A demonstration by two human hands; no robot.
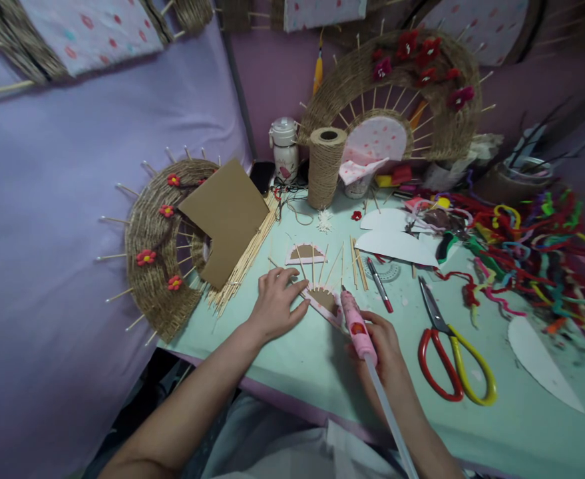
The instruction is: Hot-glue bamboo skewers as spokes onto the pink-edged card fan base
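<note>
My right hand (379,339) is closed around a pink glue gun (355,324), with a long whitish glue stick running out of its back. The nozzle points at the right part of a half-round cardboard piece (323,301) edged in pink-dotted cloth. Thin sticks fan out from that piece's curved side. My left hand (279,305) lies on the table with fingers apart, index fingertip at the piece's left corner and thumb just beside it. Just beyond is a second half-round cardboard piece (306,253) with cloth edging, with sticks lying over it.
Scissors (444,339) with red and yellow handles lie at right, near a red-and-black pen (379,286). Twine spool (326,169) and lidded bottle (285,152) stand behind. A cut cardboard sheet (229,219) covers many thin sticks (242,266) at left. Coloured pipe cleaners (532,246) heap at right.
</note>
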